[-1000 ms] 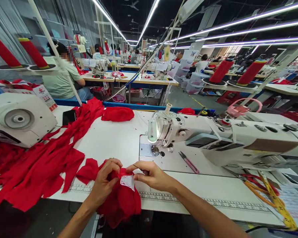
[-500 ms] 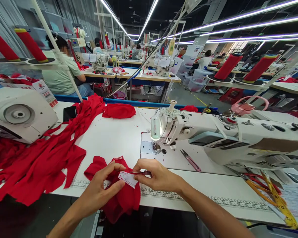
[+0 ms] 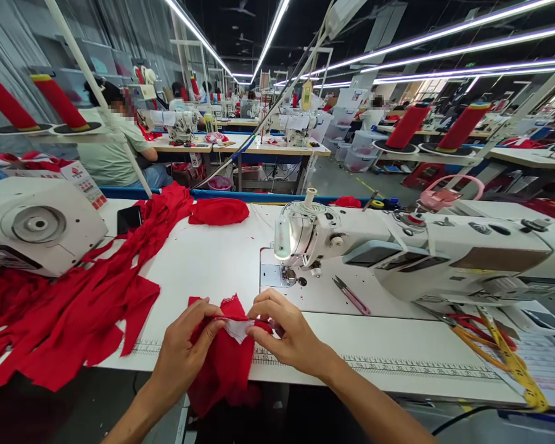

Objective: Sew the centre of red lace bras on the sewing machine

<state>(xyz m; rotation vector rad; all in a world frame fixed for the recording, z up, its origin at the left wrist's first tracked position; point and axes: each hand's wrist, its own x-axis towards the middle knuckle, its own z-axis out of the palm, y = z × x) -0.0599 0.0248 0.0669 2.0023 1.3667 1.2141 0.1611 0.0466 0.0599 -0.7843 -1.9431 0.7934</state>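
My left hand (image 3: pixel 185 342) pinches the edge of a red fabric piece (image 3: pixel 224 376) between thumb and fingers. On the other side, my right hand (image 3: pixel 289 333) grips the same edge, fingers closed. Stretched between both hands, a white label (image 3: pixel 237 329) lies against the fabric, its upper border along the red edge. The lower part of the piece hangs over the table's front edge. Just beyond my right hand stands the needle area of a white sewing machine (image 3: pixel 305 237). Pink-handled thread snips (image 3: pixel 351 296) lie on its bed.
A heap of red fabric strips (image 3: pixel 97 302) covers the left side. A folded red piece (image 3: pixel 218 211) and a black phone (image 3: pixel 128 219) lie farther back. At right are orange-handled scissors (image 3: pixel 478 348) and a yellow tape measure (image 3: pixel 513 364). A co-worker (image 3: pixel 115 148) sits ahead at left.
My left hand has closed from a spread pose onto the fabric edge. The label has turned and now sits level between both hands. The view has shifted slightly.
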